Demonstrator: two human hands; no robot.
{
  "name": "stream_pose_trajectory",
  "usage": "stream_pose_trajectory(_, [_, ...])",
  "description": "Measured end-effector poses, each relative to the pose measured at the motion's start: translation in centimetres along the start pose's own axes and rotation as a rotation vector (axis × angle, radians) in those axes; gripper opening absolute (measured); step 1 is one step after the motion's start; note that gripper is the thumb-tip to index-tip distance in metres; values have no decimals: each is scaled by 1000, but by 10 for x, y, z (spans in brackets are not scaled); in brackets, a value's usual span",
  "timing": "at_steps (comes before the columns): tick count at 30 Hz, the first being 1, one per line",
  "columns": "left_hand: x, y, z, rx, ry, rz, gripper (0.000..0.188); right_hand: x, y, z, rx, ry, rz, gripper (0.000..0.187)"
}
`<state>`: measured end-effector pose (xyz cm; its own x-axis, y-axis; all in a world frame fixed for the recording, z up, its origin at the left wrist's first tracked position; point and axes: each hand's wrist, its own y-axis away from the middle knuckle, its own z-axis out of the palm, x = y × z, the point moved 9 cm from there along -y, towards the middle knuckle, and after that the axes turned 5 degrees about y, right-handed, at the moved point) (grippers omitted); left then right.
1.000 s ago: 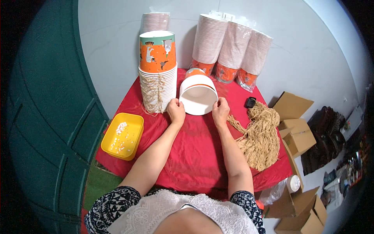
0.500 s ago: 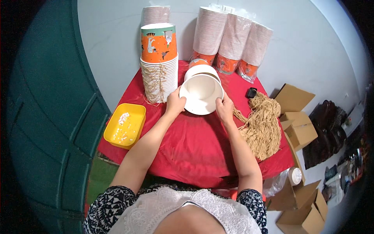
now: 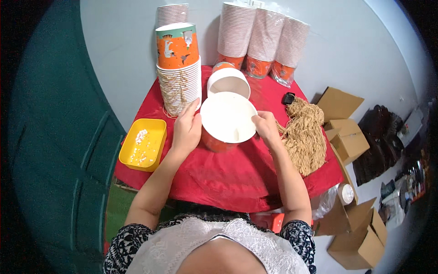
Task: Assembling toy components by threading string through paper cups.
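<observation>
A paper bucket (image 3: 227, 116) with a white inside and an orange-red outer wall stands in front of me, its mouth tipped toward me. Its right rim is pinched in my right hand (image 3: 266, 127). My left hand (image 3: 187, 130) lies along the bucket's left side with its fingers stretched out; whether it touches the wall I cannot tell. Just behind, a second paper bucket (image 3: 228, 81) lies on its side, white mouth facing me. To the left rises a stack of nested buckets (image 3: 179, 86), twine strands hanging down its rims and an orange-and-green printed bucket (image 3: 178, 49) on top.
A yellow tray (image 3: 159, 153) with small white bits sits at the left on the red tablecloth (image 3: 214, 182). At the right lies a bundle of tan twine (image 3: 305, 137) beside a small black object (image 3: 288, 98). Wrapped bucket stacks (image 3: 264, 36) line the wall; cardboard boxes (image 3: 349, 137) stand off the table's right.
The bucket has come nearer to me and turned more upright, showing its outer wall below. My left hand has let go of its rim and opened; my right hand keeps hold.
</observation>
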<state>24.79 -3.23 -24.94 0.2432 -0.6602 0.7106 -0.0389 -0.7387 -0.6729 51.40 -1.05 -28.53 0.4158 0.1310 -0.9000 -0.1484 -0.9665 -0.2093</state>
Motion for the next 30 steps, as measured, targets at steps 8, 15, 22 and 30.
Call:
stream_pose_trajectory(8, [52, 39, -24, -72, -28, 67, 39, -11, 25, 36, -329, -64, 108, 30])
stream_pose_trajectory(15, [50, 58, -37, -95, -70, -9, 32, 7, 46, 12, -209, -319, 75, 51])
stream_pose_trajectory(22, [35, 83, -63, 67, 68, 23, 24, 52, 75, -84, 94, -200, 41, 29])
stream_pose_trajectory(30, [-7, 116, -64, 101, 99, -156, 19, 86, 110, -152, 391, -23, 28, 12])
